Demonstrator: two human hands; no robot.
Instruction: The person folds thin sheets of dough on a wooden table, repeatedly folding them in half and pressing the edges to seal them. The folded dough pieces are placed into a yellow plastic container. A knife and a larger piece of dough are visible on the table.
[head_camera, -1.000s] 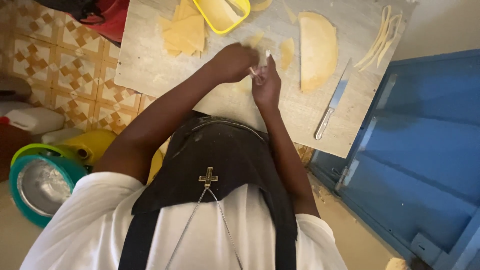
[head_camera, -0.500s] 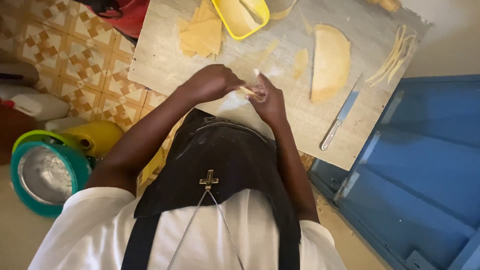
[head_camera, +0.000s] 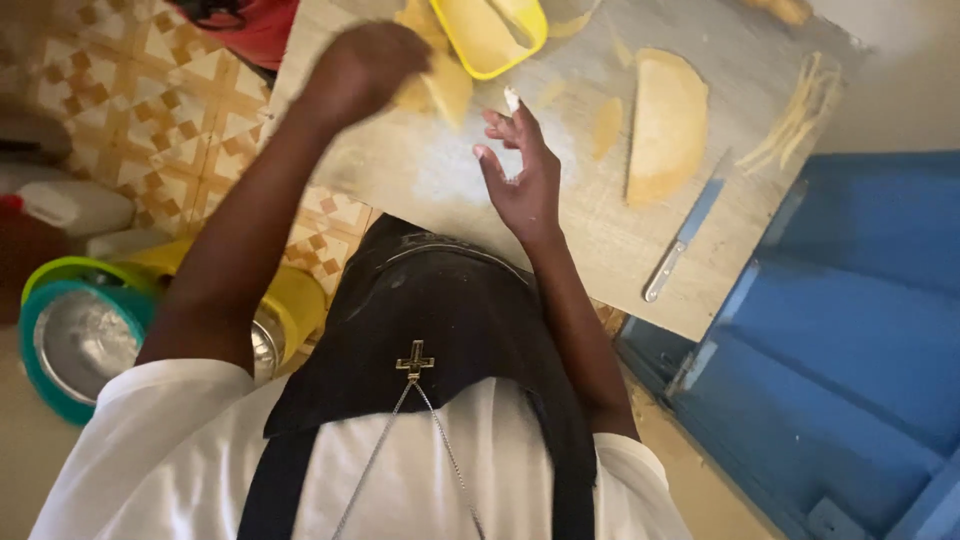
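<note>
My left hand (head_camera: 365, 65) rests on the dough pieces (head_camera: 435, 85) beside the yellow tub (head_camera: 490, 35); my right hand (head_camera: 520, 170), open, hovers below the tub, hands apart.

I look down over a white shirt, a dark apron and a cross pendant (head_camera: 414, 357) onto a floured wooden board (head_camera: 450, 180). My left hand (head_camera: 365, 65) reaches up to the stack of pale dough pieces (head_camera: 435, 85) beside the yellow tray (head_camera: 490, 35), its fingers curled and blurred. My right hand (head_camera: 522, 170) hovers open over the board, a dab of dough on one fingertip. A folded dough half-round (head_camera: 665, 125) lies to the right, a blue-handled knife (head_camera: 683, 240) just below it, thin dough strips (head_camera: 795, 115) near the board's edge. Nested bowls (head_camera: 75, 330) sit on the floor at left.
</note>
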